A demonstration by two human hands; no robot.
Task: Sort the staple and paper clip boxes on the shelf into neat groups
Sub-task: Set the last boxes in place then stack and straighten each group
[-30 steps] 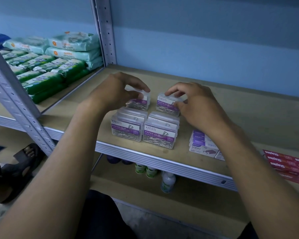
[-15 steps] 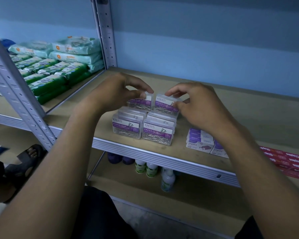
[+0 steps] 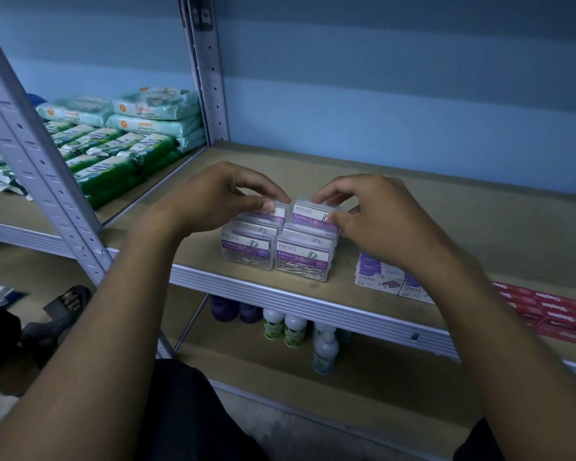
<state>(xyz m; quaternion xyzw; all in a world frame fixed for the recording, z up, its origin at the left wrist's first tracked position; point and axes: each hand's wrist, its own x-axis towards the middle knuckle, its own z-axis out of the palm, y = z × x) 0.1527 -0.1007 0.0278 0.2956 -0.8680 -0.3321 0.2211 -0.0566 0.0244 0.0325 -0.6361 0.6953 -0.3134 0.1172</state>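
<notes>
- The left hand pinches the rear-left paper clip box between thumb and curled fingers; most of that box is hidden under the hand.
- The right hand grips the rear-right paper clip box the same way, thumb on its labelled front, fingers curled over its top.
- Over the last second both rear boxes have been drawn forward, toward the wrists. A second ago a strip of bare shelf showed between them and the front pair; now they sit right behind the front-left box and front-right box, seemingly touching.
- The two held boxes have also closed on each other, so only a thin seam runs between the hands.
- Judging from this, the paper clip group is nearly squared into a tight block; a last nudge and release would finish it.
- Just beyond the right wrist, near the shelf front edge, the purple-and-white staple boxes lie in a loose cluster, partly hidden by the forearm.
- Farther out past that forearm, red staple boxes lie flat, looking like a separate group yet to be tidied.
</notes>
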